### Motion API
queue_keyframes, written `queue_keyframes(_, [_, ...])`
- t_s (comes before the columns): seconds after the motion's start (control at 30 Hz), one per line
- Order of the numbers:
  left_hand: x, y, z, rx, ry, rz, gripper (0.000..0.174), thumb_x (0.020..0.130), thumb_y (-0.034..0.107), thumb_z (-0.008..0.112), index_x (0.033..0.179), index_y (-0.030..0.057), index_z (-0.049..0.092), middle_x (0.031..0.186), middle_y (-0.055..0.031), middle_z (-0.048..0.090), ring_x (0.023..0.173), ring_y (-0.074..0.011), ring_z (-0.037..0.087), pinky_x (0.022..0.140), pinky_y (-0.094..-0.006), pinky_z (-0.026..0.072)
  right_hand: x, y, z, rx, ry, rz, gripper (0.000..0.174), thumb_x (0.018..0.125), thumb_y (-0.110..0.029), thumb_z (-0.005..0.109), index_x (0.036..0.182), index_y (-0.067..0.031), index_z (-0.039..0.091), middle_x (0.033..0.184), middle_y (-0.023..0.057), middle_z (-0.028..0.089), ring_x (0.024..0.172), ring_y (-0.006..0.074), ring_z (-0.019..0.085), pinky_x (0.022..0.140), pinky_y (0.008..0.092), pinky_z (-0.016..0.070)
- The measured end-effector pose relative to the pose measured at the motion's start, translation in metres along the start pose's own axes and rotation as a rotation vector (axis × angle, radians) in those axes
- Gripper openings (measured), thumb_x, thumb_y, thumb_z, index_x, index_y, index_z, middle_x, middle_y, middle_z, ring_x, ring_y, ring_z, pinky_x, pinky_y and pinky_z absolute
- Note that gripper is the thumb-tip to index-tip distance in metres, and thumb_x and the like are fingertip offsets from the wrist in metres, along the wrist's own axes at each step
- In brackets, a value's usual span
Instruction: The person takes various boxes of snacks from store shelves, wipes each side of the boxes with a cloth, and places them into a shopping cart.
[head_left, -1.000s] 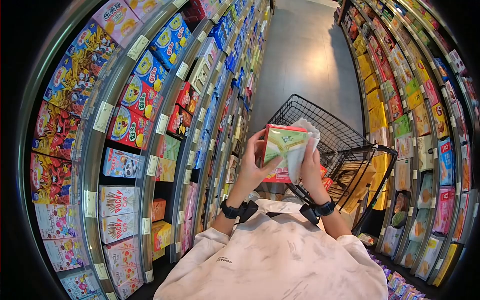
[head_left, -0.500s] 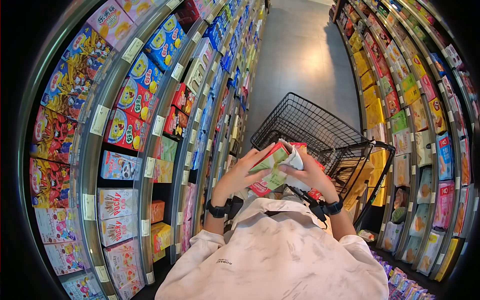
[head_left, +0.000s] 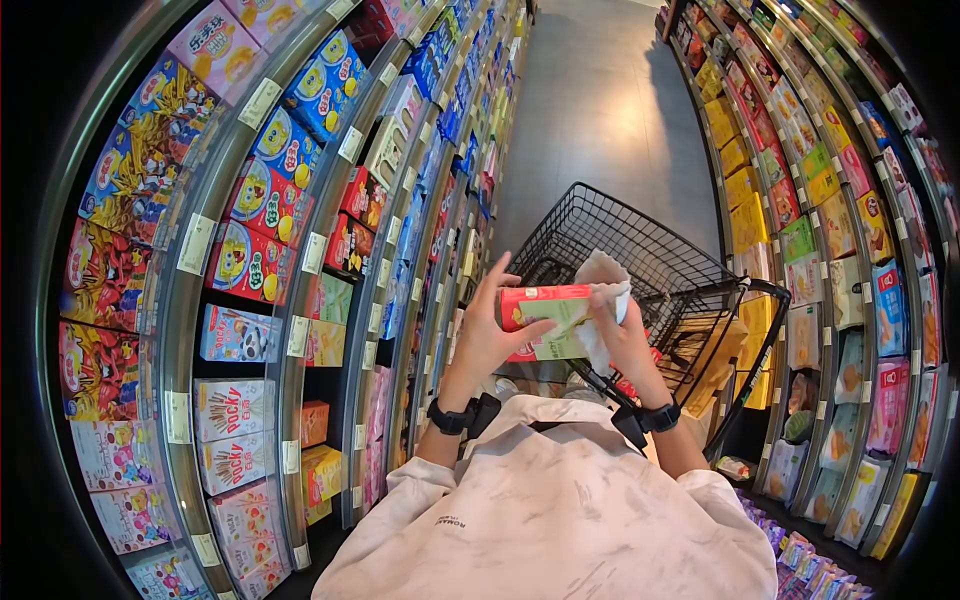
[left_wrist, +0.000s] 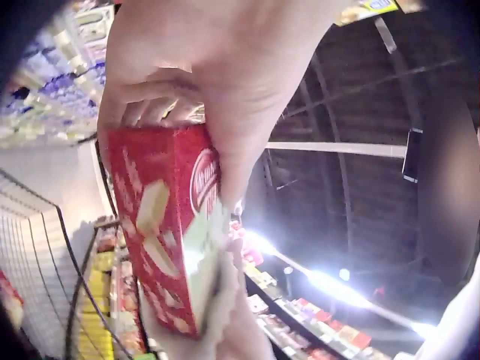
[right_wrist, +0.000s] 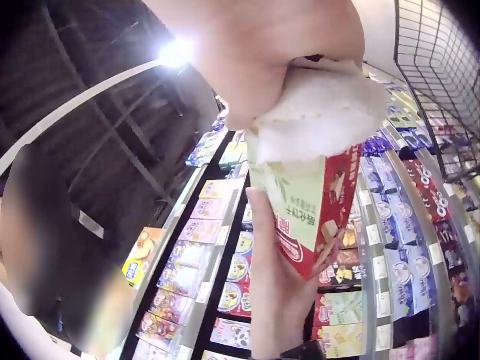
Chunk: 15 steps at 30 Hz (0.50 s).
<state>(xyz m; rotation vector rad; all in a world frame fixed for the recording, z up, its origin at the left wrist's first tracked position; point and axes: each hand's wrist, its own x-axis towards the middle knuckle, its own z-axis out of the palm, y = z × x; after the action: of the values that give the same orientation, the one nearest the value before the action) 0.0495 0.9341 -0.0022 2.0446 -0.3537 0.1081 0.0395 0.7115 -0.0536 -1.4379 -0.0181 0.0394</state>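
Snack shelving is running along the 9 o'clock side and opposite shelving is lining 3 o'clock, with grey floor stretching between them toward 12. A black wire cart is standing at 1 o'clock, beyond the hands. A red-and-green box is being held off any support at 12 o'clock from the person's chest, lying roughly crosswise; whether it is overhanging the cart cannot be determined. The left hand is grasping its 9 o'clock end, the thumb bearing on the green face and fingers reaching behind. The right hand is pinching a crumpled white sheet against the 3 o'clock end, the loose edge flaring toward 1; whether it is tissue or cloth, damp or dry, cannot be told. Principal risk, in this inspector's judgement: the sheet is lying between right fingers and box, so it could be sliding under load and letting that end swing down, leaving the left thumb grip alone to carry it, with a fall to the floor possible. Secondary risks: overly firm squeezing could be denting what appears to be thin carton, and hard rubbing could be scuffing the print or tearing the sheet.
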Motion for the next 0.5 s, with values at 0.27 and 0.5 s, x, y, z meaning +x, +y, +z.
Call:
queue_keyframes(0.27, [0.001,0.004,0.005,-0.371,0.018,-0.226,0.049,0.084,0.028,0.085,0.112,0.0008,0.055,0.098,-0.0099,0.071,0.088,-0.013,0.069,0.077,-0.0282,0.0556,-0.013,0.003,0.018,0.038,0.069,0.059,0.039,0.105,-0.029,0.059,0.133,-0.0034,0.052,0.12,0.0026,0.062,0.106,0.0099,0.059,0.09,0.0284,0.05])
queue_keyframes(0.5, [0.003,-0.002,-0.015,-0.356,-0.101,-0.155,0.047,0.083,0.025,0.086,0.111,0.0013,0.056,0.095,-0.0068,0.07,0.085,-0.0119,0.066,0.076,-0.0284,0.0544,-0.013,-0.019,0.007,0.058,-0.098,0.014,0.051,0.101,-0.022,0.066,0.142,-0.0018,0.045,0.124,0.0061,0.062,0.115,0.0135,0.057,0.099,0.0302,0.0477])
